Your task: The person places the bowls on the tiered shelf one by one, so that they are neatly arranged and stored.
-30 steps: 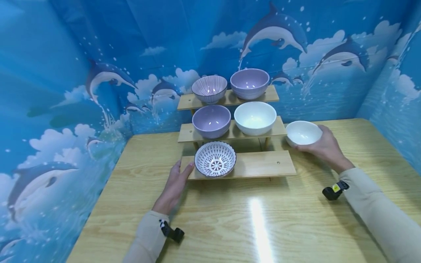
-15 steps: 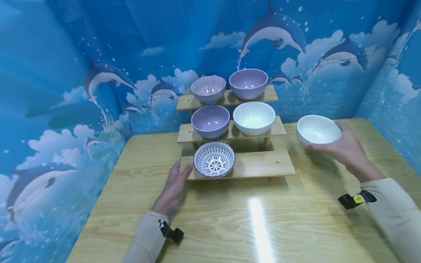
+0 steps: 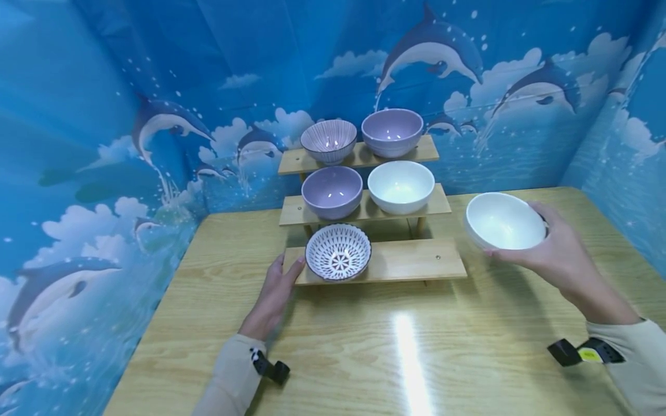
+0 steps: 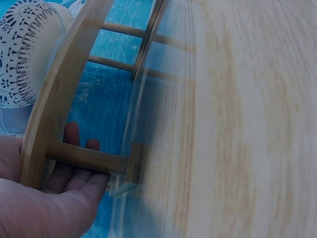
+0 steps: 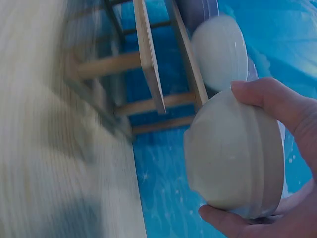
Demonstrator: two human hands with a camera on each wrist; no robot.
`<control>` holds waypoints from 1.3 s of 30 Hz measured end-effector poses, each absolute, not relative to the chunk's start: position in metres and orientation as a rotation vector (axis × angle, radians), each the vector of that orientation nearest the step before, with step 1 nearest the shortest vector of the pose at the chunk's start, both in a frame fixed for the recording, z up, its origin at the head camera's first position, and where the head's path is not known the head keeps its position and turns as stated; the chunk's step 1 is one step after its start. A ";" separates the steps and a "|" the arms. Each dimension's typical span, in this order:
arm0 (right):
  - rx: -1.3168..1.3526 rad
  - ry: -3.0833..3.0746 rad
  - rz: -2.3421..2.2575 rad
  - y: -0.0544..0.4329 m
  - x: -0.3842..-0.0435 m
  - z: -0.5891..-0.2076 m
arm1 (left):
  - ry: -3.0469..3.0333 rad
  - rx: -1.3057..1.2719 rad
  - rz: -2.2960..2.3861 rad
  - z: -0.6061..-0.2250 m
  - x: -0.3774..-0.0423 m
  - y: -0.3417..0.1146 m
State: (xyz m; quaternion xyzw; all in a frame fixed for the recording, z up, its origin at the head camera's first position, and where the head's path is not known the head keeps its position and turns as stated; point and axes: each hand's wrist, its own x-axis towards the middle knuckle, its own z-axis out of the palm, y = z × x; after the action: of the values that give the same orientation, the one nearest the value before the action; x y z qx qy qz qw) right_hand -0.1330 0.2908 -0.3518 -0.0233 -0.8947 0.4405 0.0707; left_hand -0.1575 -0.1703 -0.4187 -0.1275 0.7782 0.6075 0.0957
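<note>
My right hand (image 3: 559, 263) grips a white bowl (image 3: 504, 222) by its side, thumb near the front and fingers round the far side. The bowl is held above the table, right of the wooden tiered shelf (image 3: 416, 260), tilted a little toward me. In the right wrist view the smooth underside of this bowl (image 5: 228, 153) faces the camera. My left hand (image 3: 273, 294) holds the left end of the lowest tier; its fingers (image 4: 74, 178) reach under the board, behind a short wooden post. Beside that thumb, a black-and-white patterned bowl (image 3: 339, 252) sits on the tier.
A purple bowl (image 3: 333, 193) and a white bowl (image 3: 402, 188) share the middle tier. On the top tier stand a striped bowl (image 3: 329, 141) and another purple bowl (image 3: 392, 133). The wood-grain table (image 3: 354, 346) ends at a blue dolphin-print backdrop (image 3: 208, 69).
My right hand has lifted the white bowl off the table and brought it rightward and closer to me. My left hand keeps its hold on the shelf.
</note>
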 end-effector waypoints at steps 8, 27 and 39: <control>-0.003 -2.758 1.361 0.267 -0.120 -0.352 | 2.306 -0.348 1.836 -0.420 -0.159 -0.169; 0.165 -2.803 1.441 0.212 -0.121 -0.348 | 2.298 -0.334 1.821 -0.420 -0.157 -0.170; 0.334 -2.706 1.518 0.185 -0.130 -0.350 | 2.279 -0.346 1.813 -0.419 -0.159 -0.171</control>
State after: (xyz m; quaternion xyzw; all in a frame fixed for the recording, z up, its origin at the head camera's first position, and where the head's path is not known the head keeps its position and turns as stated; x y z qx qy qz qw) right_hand -0.1302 0.1846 -0.3502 0.1070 -0.8671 0.4863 0.0107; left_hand -0.1587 -0.1709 -0.4192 -0.1173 0.7729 0.6148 0.1045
